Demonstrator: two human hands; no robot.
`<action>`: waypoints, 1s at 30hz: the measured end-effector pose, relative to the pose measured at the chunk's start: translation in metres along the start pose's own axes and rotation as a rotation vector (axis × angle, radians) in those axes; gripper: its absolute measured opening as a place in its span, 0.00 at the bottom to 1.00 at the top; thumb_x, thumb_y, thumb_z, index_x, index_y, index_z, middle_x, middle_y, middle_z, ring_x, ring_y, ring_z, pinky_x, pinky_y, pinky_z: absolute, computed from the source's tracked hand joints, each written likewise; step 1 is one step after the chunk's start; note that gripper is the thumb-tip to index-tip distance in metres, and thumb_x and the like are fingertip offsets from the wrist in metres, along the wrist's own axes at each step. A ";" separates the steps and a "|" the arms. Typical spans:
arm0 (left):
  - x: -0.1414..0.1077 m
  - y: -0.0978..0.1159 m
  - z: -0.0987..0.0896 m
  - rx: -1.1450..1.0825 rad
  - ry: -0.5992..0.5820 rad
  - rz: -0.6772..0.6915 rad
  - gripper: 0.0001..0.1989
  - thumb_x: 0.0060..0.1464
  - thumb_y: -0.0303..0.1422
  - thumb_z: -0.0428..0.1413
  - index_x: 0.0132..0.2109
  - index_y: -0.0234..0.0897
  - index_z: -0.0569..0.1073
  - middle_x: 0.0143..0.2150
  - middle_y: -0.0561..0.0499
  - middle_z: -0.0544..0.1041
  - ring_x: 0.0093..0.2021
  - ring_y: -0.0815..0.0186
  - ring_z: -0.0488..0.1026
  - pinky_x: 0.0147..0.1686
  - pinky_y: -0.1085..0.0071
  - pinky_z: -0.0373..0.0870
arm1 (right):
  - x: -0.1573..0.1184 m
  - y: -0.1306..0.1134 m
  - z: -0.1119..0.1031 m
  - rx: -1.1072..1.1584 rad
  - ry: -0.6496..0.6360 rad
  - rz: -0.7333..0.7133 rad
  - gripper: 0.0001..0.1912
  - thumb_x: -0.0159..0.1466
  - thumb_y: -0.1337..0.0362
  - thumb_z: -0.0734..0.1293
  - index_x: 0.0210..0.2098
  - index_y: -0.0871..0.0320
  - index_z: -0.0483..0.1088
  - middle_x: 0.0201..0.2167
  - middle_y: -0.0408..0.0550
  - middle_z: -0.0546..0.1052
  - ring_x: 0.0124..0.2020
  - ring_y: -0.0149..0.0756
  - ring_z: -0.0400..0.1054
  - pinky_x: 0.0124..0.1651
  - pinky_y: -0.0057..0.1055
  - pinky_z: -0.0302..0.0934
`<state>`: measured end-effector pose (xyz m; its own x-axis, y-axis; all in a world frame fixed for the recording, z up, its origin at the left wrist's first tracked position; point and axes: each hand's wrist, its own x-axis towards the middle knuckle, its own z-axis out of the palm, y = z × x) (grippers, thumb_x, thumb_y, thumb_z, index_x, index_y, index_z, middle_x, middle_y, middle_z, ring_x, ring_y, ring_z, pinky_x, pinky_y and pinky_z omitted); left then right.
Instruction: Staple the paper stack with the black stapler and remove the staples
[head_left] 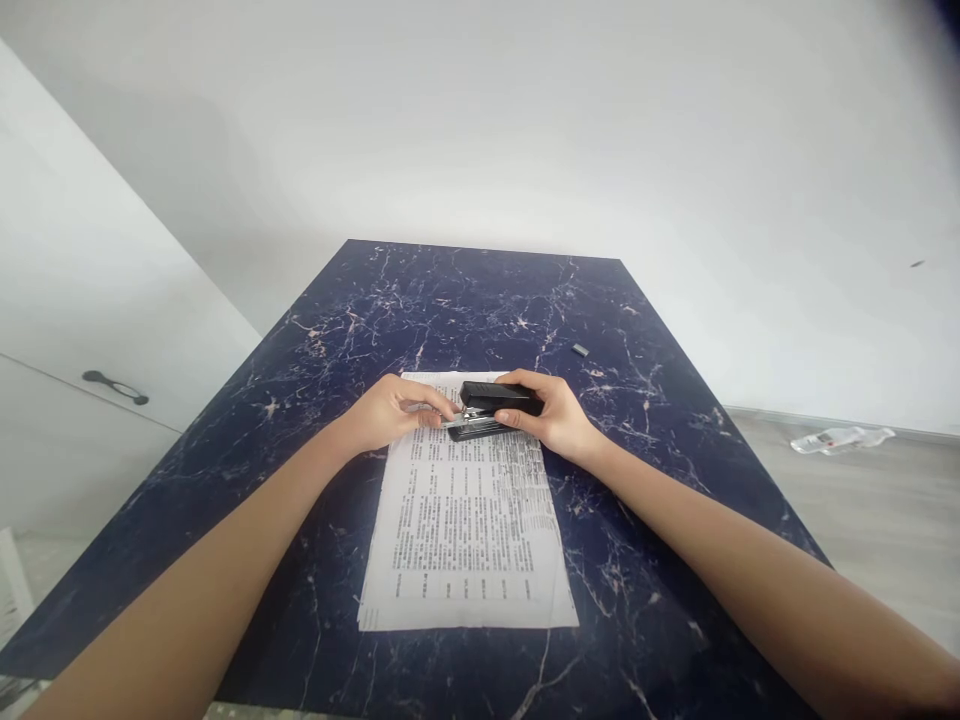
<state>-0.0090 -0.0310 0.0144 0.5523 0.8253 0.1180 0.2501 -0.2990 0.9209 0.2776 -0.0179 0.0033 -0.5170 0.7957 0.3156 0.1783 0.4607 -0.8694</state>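
A black stapler (pixel 480 394) is held above the far end of a stack of printed paper sheets (pixel 465 520). My right hand (pixel 551 412) is wrapped around its right end, with the thumb along the near side. The stapler's top and base are apart, and a shiny metal magazine (pixel 471 414) shows between them. At the stapler's left end, my left hand (pixel 397 412) pinches the tip of that metal part between thumb and fingers. Whether a small item is also in this pinch is too small to tell. The fingers hide part of the top sheet.
A small grey strip, seemingly staples (pixel 580 350), lies on the dark blue marbled table (pixel 450 300) beyond my right hand. White cabinets with a black handle (pixel 116 387) stand at left. Clear plastic packaging (pixel 840 440) lies on the floor at right, near the wall.
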 end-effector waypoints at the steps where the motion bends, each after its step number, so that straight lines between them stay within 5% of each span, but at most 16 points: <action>1: 0.000 0.000 0.000 0.006 -0.005 -0.001 0.05 0.57 0.35 0.64 0.41 0.45 0.85 0.45 0.49 0.85 0.48 0.60 0.81 0.52 0.62 0.78 | 0.000 0.001 0.000 0.010 0.000 0.012 0.17 0.63 0.55 0.75 0.46 0.57 0.76 0.39 0.48 0.79 0.38 0.39 0.73 0.41 0.35 0.67; 8: 0.003 -0.004 0.008 0.065 0.016 -0.002 0.04 0.56 0.34 0.64 0.37 0.41 0.80 0.38 0.50 0.84 0.40 0.63 0.81 0.45 0.63 0.77 | 0.000 0.000 0.002 0.030 -0.040 0.024 0.18 0.61 0.55 0.76 0.46 0.58 0.75 0.38 0.47 0.78 0.37 0.38 0.73 0.40 0.33 0.67; 12: 0.004 -0.001 0.014 -0.011 0.154 -0.004 0.15 0.55 0.34 0.65 0.42 0.42 0.65 0.44 0.50 0.83 0.45 0.61 0.81 0.47 0.61 0.77 | 0.000 -0.001 0.003 0.009 0.003 0.012 0.18 0.62 0.54 0.75 0.46 0.58 0.75 0.38 0.47 0.78 0.37 0.38 0.72 0.40 0.33 0.66; 16: 0.004 0.003 0.022 0.069 0.161 0.008 0.19 0.55 0.35 0.64 0.40 0.43 0.59 0.40 0.52 0.81 0.42 0.61 0.81 0.42 0.63 0.77 | -0.001 -0.005 0.006 -0.029 -0.019 -0.051 0.18 0.63 0.55 0.74 0.48 0.58 0.74 0.39 0.47 0.78 0.37 0.37 0.72 0.41 0.33 0.65; 21: 0.001 0.011 0.025 0.134 0.218 0.045 0.16 0.58 0.36 0.62 0.40 0.43 0.59 0.39 0.53 0.80 0.41 0.62 0.81 0.42 0.63 0.76 | -0.002 -0.013 0.009 -0.067 0.032 -0.097 0.17 0.65 0.54 0.73 0.49 0.57 0.73 0.40 0.47 0.78 0.38 0.37 0.72 0.42 0.34 0.65; 27: 0.002 0.011 0.015 0.298 0.051 -0.015 0.17 0.54 0.39 0.66 0.45 0.44 0.68 0.48 0.50 0.81 0.50 0.58 0.79 0.53 0.57 0.73 | -0.005 -0.010 0.006 -0.127 -0.019 -0.115 0.17 0.59 0.56 0.78 0.44 0.57 0.76 0.38 0.48 0.79 0.36 0.38 0.72 0.40 0.35 0.66; 30: 0.006 0.002 0.011 0.443 0.164 -0.028 0.18 0.57 0.44 0.64 0.50 0.45 0.71 0.52 0.47 0.80 0.55 0.55 0.76 0.56 0.52 0.70 | -0.004 -0.007 -0.005 -0.162 0.110 -0.031 0.18 0.58 0.55 0.78 0.43 0.56 0.76 0.38 0.48 0.80 0.36 0.39 0.73 0.39 0.35 0.66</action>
<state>0.0031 -0.0314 0.0126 0.4168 0.8899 0.1855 0.5976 -0.4220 0.6817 0.2829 -0.0222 0.0098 -0.4309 0.8145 0.3884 0.3010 0.5355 -0.7890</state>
